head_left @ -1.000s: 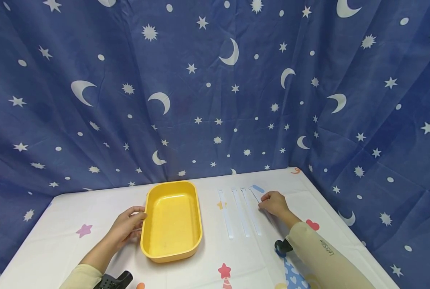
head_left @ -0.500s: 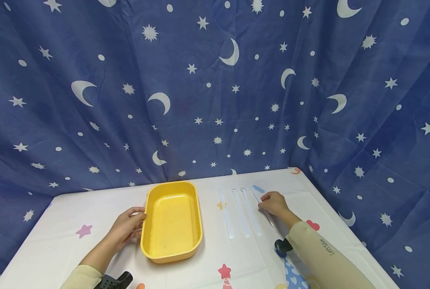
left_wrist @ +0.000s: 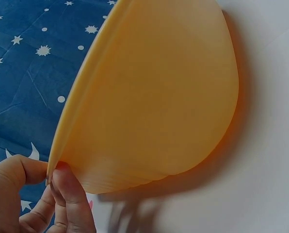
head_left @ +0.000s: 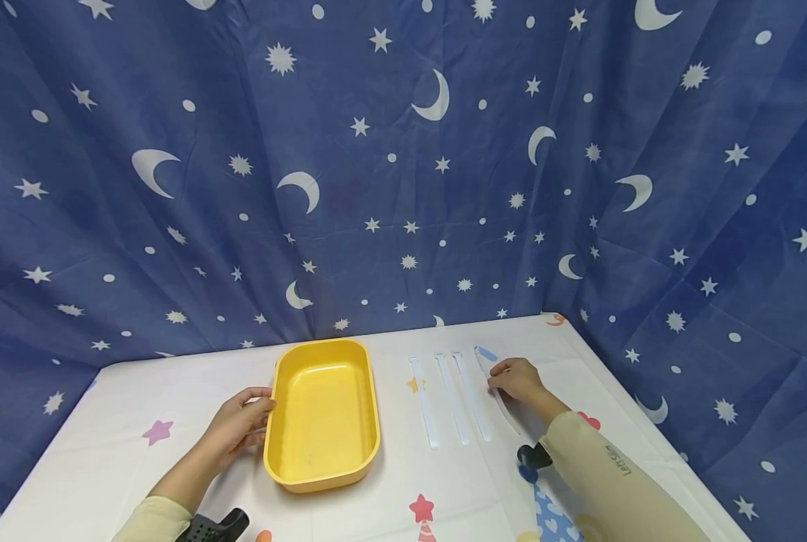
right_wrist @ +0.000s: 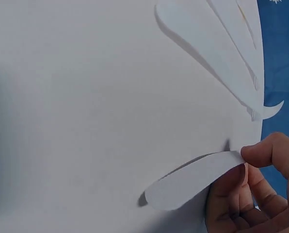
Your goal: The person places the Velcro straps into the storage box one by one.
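Handling of a thin pale strip (right_wrist: 193, 182). The right hand (head_left: 517, 382) pinches it between thumb and fingers, to the right of three similar strips (head_left: 452, 399) laid side by side toward the far edge of the counter (head_left: 207, 369); whether its rounded end touches down cannot be told. The left hand (head_left: 237, 425) pinches the left rim of a yellow tray (head_left: 322, 414). The step appears to be positioning or lifting this strip; the next move calls for a light, steady pinch. A printed white cloth (head_left: 390, 497) covers the counter; a blue moon-and-star curtain (head_left: 370, 181) hangs behind.
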The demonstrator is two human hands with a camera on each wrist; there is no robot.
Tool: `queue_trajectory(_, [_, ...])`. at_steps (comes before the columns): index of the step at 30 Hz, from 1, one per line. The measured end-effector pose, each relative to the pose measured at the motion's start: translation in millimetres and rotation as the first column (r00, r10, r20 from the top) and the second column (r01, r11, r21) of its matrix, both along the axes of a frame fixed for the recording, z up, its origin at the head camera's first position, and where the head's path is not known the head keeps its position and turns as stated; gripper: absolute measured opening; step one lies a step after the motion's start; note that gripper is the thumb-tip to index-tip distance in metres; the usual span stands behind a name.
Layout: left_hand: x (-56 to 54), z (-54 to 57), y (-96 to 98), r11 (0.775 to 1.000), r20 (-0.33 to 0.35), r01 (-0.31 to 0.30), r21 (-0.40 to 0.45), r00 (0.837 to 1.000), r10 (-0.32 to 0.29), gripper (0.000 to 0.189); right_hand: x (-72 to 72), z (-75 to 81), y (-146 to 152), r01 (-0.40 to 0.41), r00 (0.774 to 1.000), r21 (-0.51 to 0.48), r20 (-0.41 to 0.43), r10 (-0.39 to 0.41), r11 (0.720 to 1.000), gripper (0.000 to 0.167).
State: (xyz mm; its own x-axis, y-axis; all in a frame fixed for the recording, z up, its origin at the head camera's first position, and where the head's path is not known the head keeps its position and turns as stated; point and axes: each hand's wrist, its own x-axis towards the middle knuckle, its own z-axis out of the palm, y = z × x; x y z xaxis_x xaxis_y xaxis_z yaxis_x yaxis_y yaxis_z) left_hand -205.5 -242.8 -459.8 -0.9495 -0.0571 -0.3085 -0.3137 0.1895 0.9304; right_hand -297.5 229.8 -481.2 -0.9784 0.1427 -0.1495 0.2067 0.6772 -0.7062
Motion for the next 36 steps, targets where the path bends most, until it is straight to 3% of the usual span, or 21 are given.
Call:
queue_trajectory(6, [0.3, 0.2, 0.5, 1.0, 0.009, -0.006, -0.004, 1.0, 0.006, 0.046, 0.4, 1.6, 4, 0.0, 1.0, -0.077, 0.029, 0.002, 0.997, 0.024])
queue_trajectory(11, [0.0, 1.7, 0.7, 1.0, 0.011, -0.005, -0.014, 1.0, 0.005, 0.047, 1.6, 5.7, 6, 0.008, 0.997, -0.225, 0.082, 0.011, 0.974, 0.032])
queue_trajectory(20, [-1.3, 3.2, -0.5, 1.0, 0.016, -0.001, -0.022, 1.0, 0.001, 0.048, 2.4, 12.2, 8, 0.038, 0.98, -0.473, 0.189, 0.06, 0.88, 0.041])
queue_trajectory(28, [-1.3, 2.9, -0.3, 1.0, 0.017, 0.0, -0.028, 1.0, 0.001, 0.049, 1.9, 16.6, 5, 0.084, 0.959, -0.578, 0.267, 0.091, 0.812, 0.05])
queue_trajectory(36, [-0.9, 1.4, -0.4, 1.0, 0.025, 0.001, -0.022, 1.0, 0.0, 0.049, 1.9, 19.0, 1, 0.101, 0.953, -0.641, 0.283, 0.112, 0.761, 0.053])
